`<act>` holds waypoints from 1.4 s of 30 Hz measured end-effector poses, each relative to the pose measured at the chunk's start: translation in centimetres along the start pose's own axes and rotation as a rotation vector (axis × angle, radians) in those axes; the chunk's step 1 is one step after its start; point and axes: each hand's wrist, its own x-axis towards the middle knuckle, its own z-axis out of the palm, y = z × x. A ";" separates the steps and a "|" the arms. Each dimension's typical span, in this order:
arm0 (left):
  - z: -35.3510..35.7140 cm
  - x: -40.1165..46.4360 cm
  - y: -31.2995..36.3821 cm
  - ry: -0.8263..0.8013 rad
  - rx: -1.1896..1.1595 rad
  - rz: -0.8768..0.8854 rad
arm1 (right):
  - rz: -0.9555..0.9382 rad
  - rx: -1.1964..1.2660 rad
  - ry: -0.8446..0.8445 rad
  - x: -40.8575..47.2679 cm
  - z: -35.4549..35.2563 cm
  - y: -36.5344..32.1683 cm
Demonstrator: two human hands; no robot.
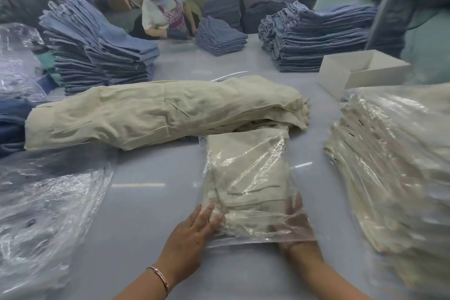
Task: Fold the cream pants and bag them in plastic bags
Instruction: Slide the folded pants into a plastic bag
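Fingers of the left hand [194, 229] lie fairly straight, pressing on the near left corner of the plastic bag [248, 190]; the right hand [293, 223] is slipped inside the bag's near open end, its grip blurred by film, so how it holds is unclear. Folded cream pants [243, 178] fill the bag, which lies flat on the grey desk [151, 207], long axis running away from the person. Its clear film is creased and glossy. Behind it a pile of unbagged cream pants [158, 112] stretches crosswise.
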 end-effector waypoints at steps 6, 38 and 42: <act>0.4 -1.6 -1.4 0.097 -0.098 -0.265 | -0.055 0.029 0.282 -6.4 -1.4 1.1; -1.3 -3.4 -1.6 -0.218 -1.281 -1.009 | 1.047 1.285 -0.066 -3.2 -4.2 -3.1; -1.8 -3.5 -1.9 -0.317 -1.384 -1.004 | 0.932 1.218 -0.493 -4.2 -1.5 -9.2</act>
